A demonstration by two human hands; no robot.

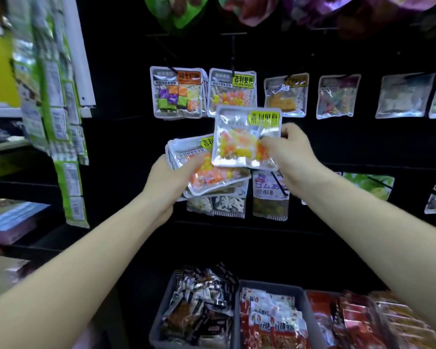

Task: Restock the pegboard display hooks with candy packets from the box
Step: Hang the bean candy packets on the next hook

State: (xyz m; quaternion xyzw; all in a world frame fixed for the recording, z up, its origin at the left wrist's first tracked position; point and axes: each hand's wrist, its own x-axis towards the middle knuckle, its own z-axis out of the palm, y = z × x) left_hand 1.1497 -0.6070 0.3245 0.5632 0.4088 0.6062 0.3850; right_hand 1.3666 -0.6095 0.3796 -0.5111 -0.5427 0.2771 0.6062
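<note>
My left hand point(166, 182) grips a small stack of candy packets point(207, 172) with yellow and orange sweets, held tilted in front of the black pegboard point(337, 147). My right hand point(291, 149) pinches one matching packet point(239, 139) by its right edge, upright, just above the stack. Right behind it hangs a packet of the same candy point(230, 93) on a black hook point(233, 56). To its left hangs a packet with purple, green and orange cubes point(176, 93).
More clear packets point(286, 95) hang in a row to the right. Lower hooks carry other snack bags point(269, 195). Grey bins point(269, 285) of dark and red packets stand below. Green packets point(61, 122) hang on a shelf end at the left.
</note>
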